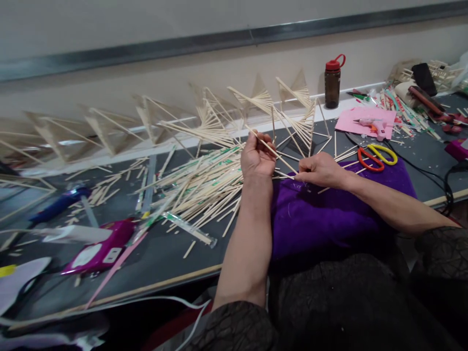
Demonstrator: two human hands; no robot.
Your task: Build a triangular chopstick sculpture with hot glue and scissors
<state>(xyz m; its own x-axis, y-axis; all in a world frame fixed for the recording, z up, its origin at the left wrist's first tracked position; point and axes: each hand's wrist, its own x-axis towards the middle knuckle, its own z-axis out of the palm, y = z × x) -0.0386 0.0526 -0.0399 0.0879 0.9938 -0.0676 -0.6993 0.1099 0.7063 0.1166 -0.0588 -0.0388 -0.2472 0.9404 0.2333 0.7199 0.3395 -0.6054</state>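
A thin wooden stick [277, 152] slants between my hands above a purple cloth [310, 219]. My left hand [258, 155], palm up with its fingers curled, holds the stick near its upper end. The lower end is pinched in the closed fingers of my right hand [321, 170], over the cloth's far edge. To the left of my left hand lies a heap of loose wooden sticks [204, 183], some in clear wrappers with green print. Behind my hands stands a fan-shaped stick structure [298, 124]. The fingertips of my right hand are partly hidden.
Several stick frames [146, 122] line the wall. Scissors [378, 157] with red and yellow handles lie right of the cloth. Beyond are a pink glue gun [375, 126] on pink paper and a bottle [332, 85]. A blue glue gun [60, 204] and magenta device [100, 246] lie left.
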